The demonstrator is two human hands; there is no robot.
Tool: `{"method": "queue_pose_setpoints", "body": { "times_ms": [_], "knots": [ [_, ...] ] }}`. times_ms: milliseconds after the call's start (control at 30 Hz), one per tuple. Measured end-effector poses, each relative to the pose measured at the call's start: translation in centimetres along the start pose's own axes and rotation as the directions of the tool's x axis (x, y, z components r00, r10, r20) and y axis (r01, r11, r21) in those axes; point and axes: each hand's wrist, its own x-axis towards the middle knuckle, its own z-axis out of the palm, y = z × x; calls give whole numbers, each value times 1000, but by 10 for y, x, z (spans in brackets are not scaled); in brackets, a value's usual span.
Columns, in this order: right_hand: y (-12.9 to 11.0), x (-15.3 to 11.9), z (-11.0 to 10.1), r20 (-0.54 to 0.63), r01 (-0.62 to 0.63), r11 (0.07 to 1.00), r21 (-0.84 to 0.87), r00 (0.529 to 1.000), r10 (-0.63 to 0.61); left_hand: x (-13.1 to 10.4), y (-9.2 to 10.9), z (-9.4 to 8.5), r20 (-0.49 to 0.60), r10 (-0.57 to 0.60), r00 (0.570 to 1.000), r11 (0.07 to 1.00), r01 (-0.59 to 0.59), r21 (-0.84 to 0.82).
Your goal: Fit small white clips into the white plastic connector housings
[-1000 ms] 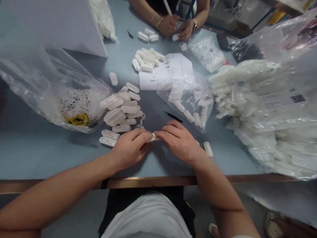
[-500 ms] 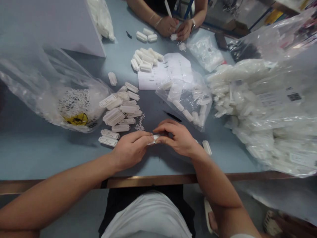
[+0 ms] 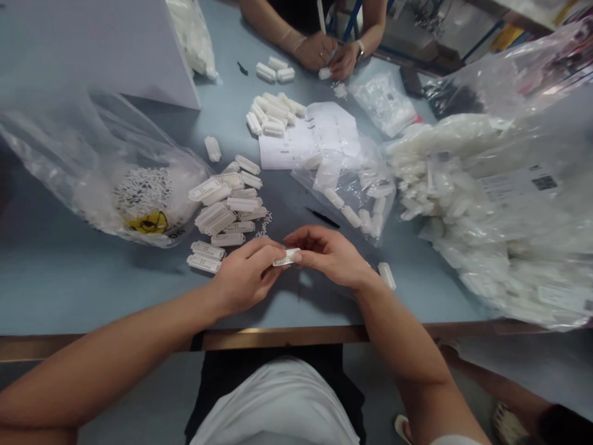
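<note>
Pinching one white connector (image 3: 286,257) between left hand (image 3: 243,275) and right hand (image 3: 333,256), near table edge (image 3: 287,339).

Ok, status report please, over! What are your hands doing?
Left hand and right hand both pinch one white connector. Connector pile close left. Nothing blocking.

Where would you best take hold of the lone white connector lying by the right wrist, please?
The connector lies flat on the table, a long narrow block running away from the edge. Probably best to come from above and pinch its two long sides near the middle. The right hand is nearest, and bare table flanks it on the right.
</note>
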Motion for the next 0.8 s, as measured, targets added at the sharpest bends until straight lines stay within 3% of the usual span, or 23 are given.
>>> {"method": "queue_pose_setpoints", "body": {
  "times_ms": [267,367,433,533,667,800],
  "knots": [
    [0,0,-5,29,48,999,-5,998,-48,-3,5,-1,35,133,990,991,-133,-17],
    [7,9,-6,-50,138,970,-200,987,-151,-7,6,1,119,252,960,968,-248,-43],
    [14,16,-1,-62,211,883,-418,964,-259,-9,7,2,192,299,935,954,-292,-66],
    [25,27,11,40,320,684,-656,919,-392,-10,8,2,279,302,911,953,-292,-80],
    [32,37,24,121,328,458,-826,897,-425,-8,9,1,271,306,913,952,-294,-85],
    [31,37,26,143,301,359,-884,903,-405,-7,9,0,287,306,908,952,-298,-69]
  ]
}}
